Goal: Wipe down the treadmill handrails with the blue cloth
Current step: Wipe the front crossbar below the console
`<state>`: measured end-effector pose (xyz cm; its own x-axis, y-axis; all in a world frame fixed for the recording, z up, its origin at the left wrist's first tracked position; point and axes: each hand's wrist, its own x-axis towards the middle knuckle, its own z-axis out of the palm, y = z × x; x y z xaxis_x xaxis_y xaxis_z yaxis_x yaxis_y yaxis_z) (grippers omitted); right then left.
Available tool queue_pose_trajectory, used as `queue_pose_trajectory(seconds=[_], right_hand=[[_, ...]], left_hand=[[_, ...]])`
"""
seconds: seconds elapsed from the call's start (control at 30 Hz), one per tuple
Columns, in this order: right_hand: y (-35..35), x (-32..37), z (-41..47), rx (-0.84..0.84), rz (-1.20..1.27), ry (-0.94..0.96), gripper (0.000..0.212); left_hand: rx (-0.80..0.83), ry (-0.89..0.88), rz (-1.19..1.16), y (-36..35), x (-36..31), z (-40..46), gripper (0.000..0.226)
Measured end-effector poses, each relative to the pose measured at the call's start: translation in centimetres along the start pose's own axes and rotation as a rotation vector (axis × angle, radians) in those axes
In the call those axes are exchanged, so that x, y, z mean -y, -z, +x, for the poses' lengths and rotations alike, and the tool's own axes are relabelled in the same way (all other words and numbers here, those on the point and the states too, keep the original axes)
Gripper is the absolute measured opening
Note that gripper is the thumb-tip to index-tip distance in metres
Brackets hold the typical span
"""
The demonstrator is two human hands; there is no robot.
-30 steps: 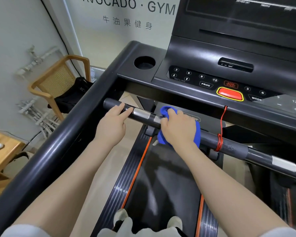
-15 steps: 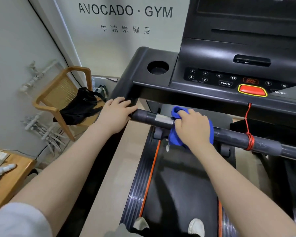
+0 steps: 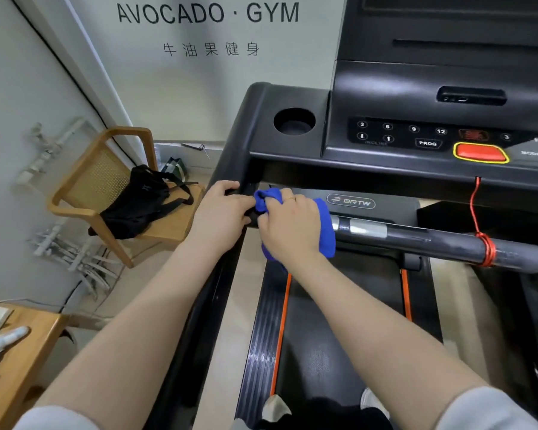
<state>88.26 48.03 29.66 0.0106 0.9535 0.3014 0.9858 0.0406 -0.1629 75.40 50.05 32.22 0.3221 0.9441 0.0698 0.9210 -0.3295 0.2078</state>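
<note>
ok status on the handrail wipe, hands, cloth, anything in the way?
Right hand grips blue cloth round crossbar handrail, at its left end. Left hand holds the bar end beside it. Red cord tied further right.

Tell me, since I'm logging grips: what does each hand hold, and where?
Right hand grips the blue cloth bunched around the crossbar; left hand grips the bar's left end.

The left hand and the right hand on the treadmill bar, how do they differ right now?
The right hand grips the blue cloth wrapped over the crossbar; the left hand is bare and holds no cloth. The left hand sits at the bar's far left end by the side rail; the right hand sits just inboard of it. The right hand wears a thin ring; the left shows none. Both rest on the bar, nearly touching.
</note>
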Motion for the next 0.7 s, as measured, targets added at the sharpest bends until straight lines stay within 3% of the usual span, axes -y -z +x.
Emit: queue_pose_trajectory(seconds=[0.07,0.13,0.27,0.37,0.43,0.5,0.6,0.63,0.7], right_hand=[[0.7,-2.0,-0.2,0.075,-0.01,0.141,0.022],[1.4,-4.6,-0.4,0.129,0.139,0.217,0.034],[3.9,-6.7,-1.7,-0.034,0.493,-0.015,0.011],[3.5,-5.0,-4.2,-0.053,0.526,0.103,0.017],[1.3,-3.3,-6.4,0.05,0.566,0.158,0.027],[-0.9,-1.4,-8.2,0.208,0.842,-0.102,0.023],[-3.3,0.3,-7.2,0.246,1.764,-1.104,0.022],[-3.5,0.7,-6.3,0.233,2.009,-1.348,0.022],[-3.5,0.9,-4.0,0.165,2.254,-1.502,0.027]], left_hand=[[0.011,0.019,0.003,0.2,-0.2,0.0,0.039],[0.008,0.032,-0.014,0.3,-0.4,0.1,0.042],[0.009,0.055,-0.034,0.8,-0.6,-0.2,0.042],[0.018,0.046,-0.043,0.9,-0.4,-0.1,0.042],[0.018,0.043,-0.031,0.8,-0.4,-0.1,0.042],[0.016,0.04,-0.018,0.7,-0.3,-0.1,0.042],[0.022,0.021,0.004,0.4,-0.2,0.0,0.041],[0.024,0.019,0.005,0.4,-0.2,0.0,0.041],[0.027,0.034,-0.007,0.7,-0.3,0.0,0.042]])
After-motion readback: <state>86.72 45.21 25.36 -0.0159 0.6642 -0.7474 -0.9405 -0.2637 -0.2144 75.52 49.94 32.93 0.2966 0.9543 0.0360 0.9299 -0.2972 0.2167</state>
